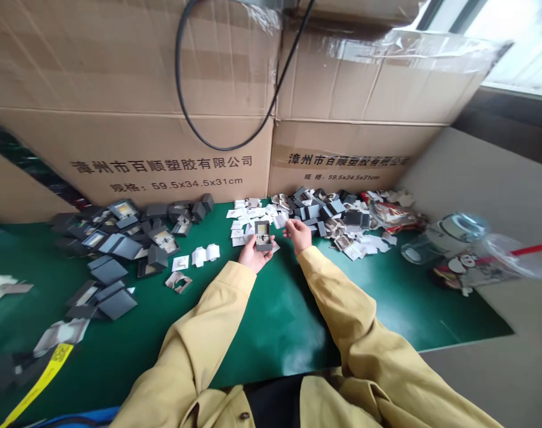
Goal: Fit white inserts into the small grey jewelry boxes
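Observation:
My left hand (250, 258) holds a small dark grey jewelry-type box (263, 245), its lid raised and a pale lining showing inside. What sits in the box is too small to make out. Just right of it, my right hand (300, 236) is closed with fingertips drawn together. Whatever those fingers hold, if anything, cannot be seen. Beyond both hands lie several white paper cards (238, 233). A pile of shut grey boxes (313, 211) rises behind the right hand.
More grey boxes (119, 245), several of them open, are heaped at left on the green table (271, 333). Two clear plastic cups (451, 235) lie at right. A yellow strap (41, 380) crosses the left front. Large cartons (173, 142) wall the back, with a black cable (208, 142) hanging down.

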The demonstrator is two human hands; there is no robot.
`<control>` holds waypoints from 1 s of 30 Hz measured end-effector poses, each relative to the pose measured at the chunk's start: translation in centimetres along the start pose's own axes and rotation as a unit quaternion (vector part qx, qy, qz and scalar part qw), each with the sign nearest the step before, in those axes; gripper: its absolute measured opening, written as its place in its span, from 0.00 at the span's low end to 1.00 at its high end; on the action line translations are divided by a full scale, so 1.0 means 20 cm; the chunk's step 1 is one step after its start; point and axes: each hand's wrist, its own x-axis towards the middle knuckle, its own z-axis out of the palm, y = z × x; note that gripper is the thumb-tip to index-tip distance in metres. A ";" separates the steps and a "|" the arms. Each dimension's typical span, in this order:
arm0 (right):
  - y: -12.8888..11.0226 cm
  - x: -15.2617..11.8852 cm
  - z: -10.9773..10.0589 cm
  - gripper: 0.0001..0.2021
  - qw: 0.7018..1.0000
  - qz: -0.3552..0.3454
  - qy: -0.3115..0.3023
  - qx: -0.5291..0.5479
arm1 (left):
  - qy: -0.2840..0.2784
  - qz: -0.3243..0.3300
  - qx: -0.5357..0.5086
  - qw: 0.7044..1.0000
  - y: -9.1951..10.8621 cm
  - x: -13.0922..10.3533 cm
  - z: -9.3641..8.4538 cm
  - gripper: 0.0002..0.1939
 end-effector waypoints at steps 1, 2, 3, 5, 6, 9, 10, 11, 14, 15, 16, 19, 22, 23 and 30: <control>0.03 -0.03 -0.07 0.22 0.999 0.011 0.023 0.020 | -0.012 -0.022 0.022 0.999 -0.02 0.02 0.01 0.18; 0.06 -0.06 -0.13 0.23 0.998 0.019 0.047 0.039 | -0.025 -0.042 0.048 0.998 -0.04 0.04 0.03 0.18; 0.08 -0.08 -0.19 0.23 0.996 0.024 0.072 0.054 | -0.040 -0.059 0.074 0.995 -0.06 0.06 0.04 0.17; 0.11 -0.11 -0.28 0.22 0.990 0.031 0.114 0.077 | -0.069 -0.079 0.126 0.987 -0.09 0.10 0.06 0.17; 0.11 -0.12 -0.31 0.21 0.987 0.028 0.129 0.088 | -0.081 -0.083 0.147 0.982 -0.10 0.12 0.07 0.17; 0.10 -0.15 -0.37 0.16 0.982 -0.051 0.162 0.084 | -0.110 -0.092 0.184 0.972 -0.09 0.14 0.08 0.18; 0.08 -0.16 -0.38 0.14 0.979 -0.100 0.168 0.053 | -0.119 -0.097 0.190 0.970 -0.09 0.14 0.08 0.18; 0.06 -0.18 -0.39 0.12 0.974 -0.149 0.172 0.011 | -0.128 -0.100 0.194 0.967 -0.09 0.14 0.08 0.18; 0.02 -0.21 -0.40 0.08 0.940 -0.282 0.148 -0.125 | -0.141 -0.106 0.204 0.963 -0.08 0.12 0.09 0.17; 0.01 -0.22 -0.39 0.07 0.927 -0.315 0.126 -0.162 | -0.138 -0.107 0.206 0.963 -0.09 0.11 0.09 0.17; 0.01 -0.22 -0.39 0.07 0.914 -0.341 0.098 -0.197 | -0.131 -0.106 0.206 0.964 -0.09 0.11 0.09 0.16; 0.03 -0.23 -0.37 0.08 0.879 -0.379 -0.002 -0.291 | -0.106 -0.099 0.203 0.968 -0.10 0.12 0.09 0.13; 0.05 -0.22 -0.36 0.09 0.848 -0.390 -0.067 -0.352 | -0.105 -0.102 0.199 0.969 -0.10 0.13 0.09 0.13; 0.05 -0.22 -0.36 0.10 0.840 -0.393 -0.081 -0.366 | -0.109 -0.105 0.198 0.969 -0.10 0.13 0.08 0.14; 0.04 -0.23 -0.38 0.12 0.800 -0.378 -0.161 -0.437 | -0.115 -0.111 0.209 0.965 -0.10 0.12 0.09 0.16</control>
